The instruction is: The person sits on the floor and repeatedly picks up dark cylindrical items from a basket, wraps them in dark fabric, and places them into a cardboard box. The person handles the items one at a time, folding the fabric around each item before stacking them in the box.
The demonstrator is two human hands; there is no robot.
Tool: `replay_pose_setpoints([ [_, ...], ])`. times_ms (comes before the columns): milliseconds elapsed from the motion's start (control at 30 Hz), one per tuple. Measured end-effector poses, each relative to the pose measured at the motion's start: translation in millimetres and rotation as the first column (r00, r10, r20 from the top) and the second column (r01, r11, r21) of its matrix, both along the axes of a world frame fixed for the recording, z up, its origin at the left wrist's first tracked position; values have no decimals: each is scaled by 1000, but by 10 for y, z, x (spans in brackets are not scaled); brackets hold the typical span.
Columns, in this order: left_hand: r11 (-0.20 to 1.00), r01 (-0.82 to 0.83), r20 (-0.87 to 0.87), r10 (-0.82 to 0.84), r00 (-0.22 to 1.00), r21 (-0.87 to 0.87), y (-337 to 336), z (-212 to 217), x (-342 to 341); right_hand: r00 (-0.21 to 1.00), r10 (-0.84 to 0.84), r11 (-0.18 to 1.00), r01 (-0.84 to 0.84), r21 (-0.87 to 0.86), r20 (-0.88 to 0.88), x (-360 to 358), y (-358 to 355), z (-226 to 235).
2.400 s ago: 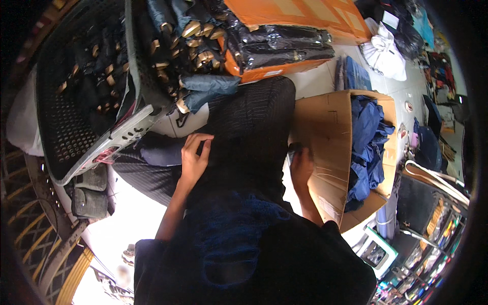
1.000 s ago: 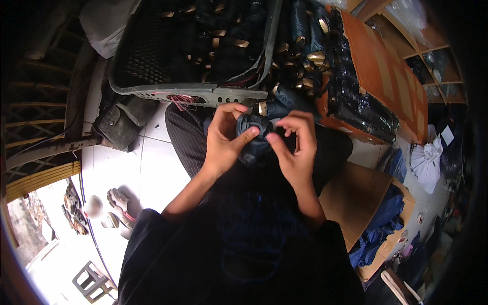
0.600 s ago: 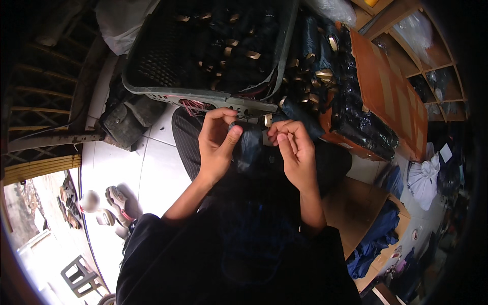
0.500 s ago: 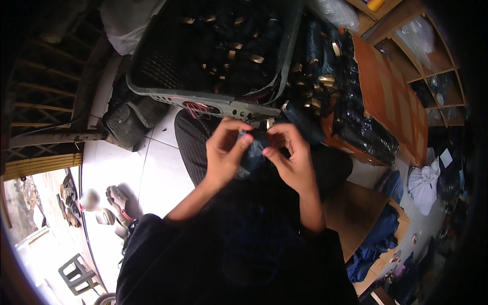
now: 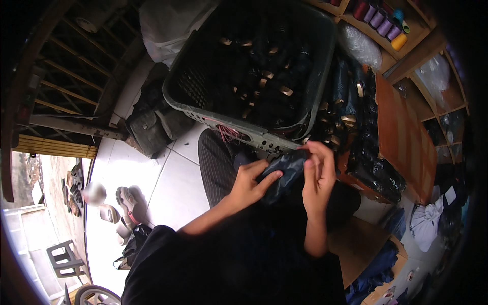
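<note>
My left hand (image 5: 251, 182) is closed around a dark blue fabric bundle (image 5: 285, 172), with its thumb laid across the near side. The bundle slants up to the right over my lap. At its upper right end is my right hand (image 5: 320, 175), fingers bent and tips drawn together; whatever they pinch there is too small to make out. Just beyond my hands stands a dark green plastic basket (image 5: 231, 124) with many dark bundles inside that show tan, shiny ends. Reddish strings (image 5: 230, 133) hang at the basket's handle opening.
An orange-brown carton (image 5: 406, 137) with dark wrapped bundles stands to the right. Near it on the lower right sits an open cardboard box (image 5: 363, 249) of blue fabric. A grey bag (image 5: 147, 129) rests on the tiles at left, and shelves hold thread spools (image 5: 377, 19).
My view has shifted, so the scene sits lower and further right. Both hands pinched the bundle close together before; now my left hand grips its side and my right is at its upper end.
</note>
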State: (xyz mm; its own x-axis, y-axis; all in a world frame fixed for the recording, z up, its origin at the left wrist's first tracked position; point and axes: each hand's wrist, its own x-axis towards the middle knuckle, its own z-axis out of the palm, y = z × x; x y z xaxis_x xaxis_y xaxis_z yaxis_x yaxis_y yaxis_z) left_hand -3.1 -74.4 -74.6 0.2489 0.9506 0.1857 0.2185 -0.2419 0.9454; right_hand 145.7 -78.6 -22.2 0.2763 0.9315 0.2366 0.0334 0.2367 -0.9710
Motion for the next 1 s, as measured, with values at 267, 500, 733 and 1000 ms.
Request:
replay_pose_setpoints([
  [267,992,52,72,-60,996,119,23,63,80,969,-175,984,164,-76,-175,235,101,-148],
  [500,973,232,102,-231,968,2,183,213,77,876,-421,898,439,27,-233,460,298,-90],
  [733,936,309,43,-321,946,171,486,555,-15,742,-487,848,528,-46,-461,611,430,-68],
  [1000,959,280,-114,-283,952,-38,2681,767,226,667,-622,766,626,-143,-410,951,466,-207],
])
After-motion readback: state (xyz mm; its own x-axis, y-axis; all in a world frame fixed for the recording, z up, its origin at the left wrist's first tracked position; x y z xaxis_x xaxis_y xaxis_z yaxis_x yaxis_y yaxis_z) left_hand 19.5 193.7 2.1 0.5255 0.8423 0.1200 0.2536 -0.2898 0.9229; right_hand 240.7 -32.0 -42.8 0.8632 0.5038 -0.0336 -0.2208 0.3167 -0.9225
